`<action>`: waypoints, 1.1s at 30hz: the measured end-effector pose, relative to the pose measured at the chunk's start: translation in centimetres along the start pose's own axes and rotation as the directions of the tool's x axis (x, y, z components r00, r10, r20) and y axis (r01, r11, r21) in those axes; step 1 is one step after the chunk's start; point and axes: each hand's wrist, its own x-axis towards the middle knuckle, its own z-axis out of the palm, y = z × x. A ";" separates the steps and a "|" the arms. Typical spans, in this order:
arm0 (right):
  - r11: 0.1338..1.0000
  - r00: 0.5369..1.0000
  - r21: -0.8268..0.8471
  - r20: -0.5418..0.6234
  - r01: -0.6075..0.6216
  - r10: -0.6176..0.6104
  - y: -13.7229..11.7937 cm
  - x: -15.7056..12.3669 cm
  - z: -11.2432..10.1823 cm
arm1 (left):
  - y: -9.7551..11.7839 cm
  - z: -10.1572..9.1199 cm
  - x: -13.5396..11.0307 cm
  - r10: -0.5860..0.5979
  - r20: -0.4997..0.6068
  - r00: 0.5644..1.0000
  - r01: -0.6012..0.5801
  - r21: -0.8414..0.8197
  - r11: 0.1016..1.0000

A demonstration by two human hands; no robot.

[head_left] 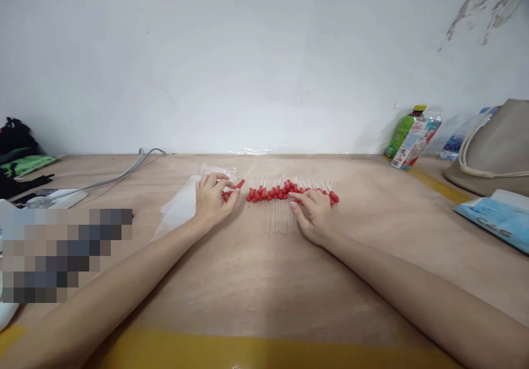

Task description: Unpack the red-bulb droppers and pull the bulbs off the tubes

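Note:
A row of droppers with red bulbs (278,193) lies across the middle of the table. Their thin clear tubes (282,217) point toward me in the centre, while others point to the wall. My left hand (212,195) is at the row's left end, closed around a few red bulbs (239,184) that show between thumb and fingers. Over the row's right half rests my right hand (312,212). Its thumb and index finger pinch at a dropper there, and the palm covers some of the tubes.
Clear plastic bags (177,206) lie beside and under my left hand. A grey cable (119,173) runs along the back left. At the right stand bottles (415,137), a beige bag (496,148) and a blue packet (494,220). Yellow tape (231,349) marks the front edge.

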 end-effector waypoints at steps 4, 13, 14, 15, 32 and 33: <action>0.997 0.994 -0.044 -0.084 0.071 -0.074 0.5 -0.3 -0.5 | 1.3 -0.8 -0.9 0.183 0.082 0.980 -0.171 -0.141 0.975; 0.948 0.959 -0.163 0.131 0.272 -0.252 0.9 -0.1 -0.4 | 3.9 -1.2 -1.6 0.381 0.155 0.912 -0.327 -0.285 0.901; 0.952 0.959 -0.150 0.142 0.268 -0.247 1.0 -0.1 -0.4 | 3.8 -1.1 -1.6 0.375 0.148 0.915 -0.323 -0.288 0.902; 0.956 0.959 -0.136 0.148 0.261 -0.241 1.0 -0.1 -0.3 | 3.7 -1.1 -1.6 0.372 0.144 0.917 -0.320 -0.291 0.902; 0.955 0.943 0.019 0.149 0.297 -0.296 0.2 0.2 -0.2 | 4.0 0.7 -1.5 0.498 0.276 0.822 -0.356 -0.433 0.828; 0.956 0.943 0.021 0.160 0.293 -0.292 0.1 0.3 -0.2 | 4.1 0.7 -1.5 0.489 0.273 0.828 -0.350 -0.429 0.833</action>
